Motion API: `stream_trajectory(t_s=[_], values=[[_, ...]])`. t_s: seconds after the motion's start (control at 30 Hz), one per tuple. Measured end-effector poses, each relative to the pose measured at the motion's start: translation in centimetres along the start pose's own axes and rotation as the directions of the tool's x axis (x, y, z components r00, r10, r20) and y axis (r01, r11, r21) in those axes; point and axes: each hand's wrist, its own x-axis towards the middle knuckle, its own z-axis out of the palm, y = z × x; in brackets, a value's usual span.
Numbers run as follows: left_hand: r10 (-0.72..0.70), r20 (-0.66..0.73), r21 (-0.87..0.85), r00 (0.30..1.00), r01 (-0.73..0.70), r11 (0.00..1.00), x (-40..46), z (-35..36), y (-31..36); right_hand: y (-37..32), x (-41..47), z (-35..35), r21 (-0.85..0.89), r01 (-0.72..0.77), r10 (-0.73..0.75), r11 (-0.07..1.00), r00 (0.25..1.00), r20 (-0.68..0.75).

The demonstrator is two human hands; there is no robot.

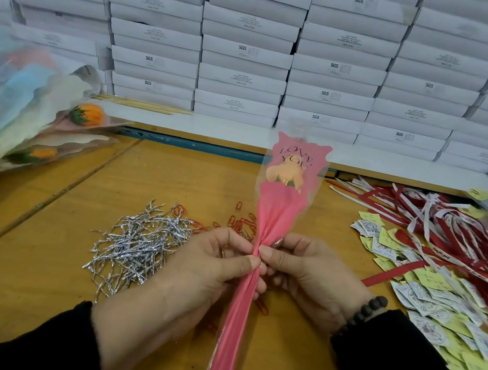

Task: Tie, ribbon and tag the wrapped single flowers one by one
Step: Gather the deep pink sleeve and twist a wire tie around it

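We hold the pink wrapped flower (285,198) upright over the near middle of the counter (41,248), bloom end pointing far, stem end running toward us. The left hand (207,262) and the right hand (311,277) meet at the gathered neck of the wrap. Both sets of fingers pinch the neck, thumb tips nearly touching. Whether a tie is already around the neck we cannot tell; it is hidden between the fingertips.

Judged step: tying. The silver twist ties (139,241) lie in a heap just left of the left hand. Red paper clips (239,223) lie scattered on the far side of the hands. The ribbons (459,240) and paper tags (431,293) wait at right. More wrapped flowers (20,121) are stacked at far left.

To do this well, we should keep the gather tight with one hand while the other twists, keep the tie square at the narrowest point, and avoid creasing the clear sleeve over the bloom.
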Motion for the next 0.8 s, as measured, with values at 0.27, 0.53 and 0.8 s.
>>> stream_trajectory(t_s=[0.27,0.53,0.8], values=[[0.007,0.004,0.033,1.000,-0.008,0.999,0.06,-0.04,0.01,-0.14,-0.08,-0.04,-0.112,0.046,-0.047,0.993,0.999,-0.007],[-0.016,-0.011,0.058,1.000,0.017,0.998,0.17,-0.28,0.13,-0.15,-0.27,0.00,-0.152,0.048,-0.053,0.987,0.998,-0.030],[0.030,-0.084,0.068,0.996,-0.024,0.997,0.30,-0.07,0.55,0.03,-0.14,0.34,-0.195,0.119,-0.129,0.974,0.991,-0.039]])
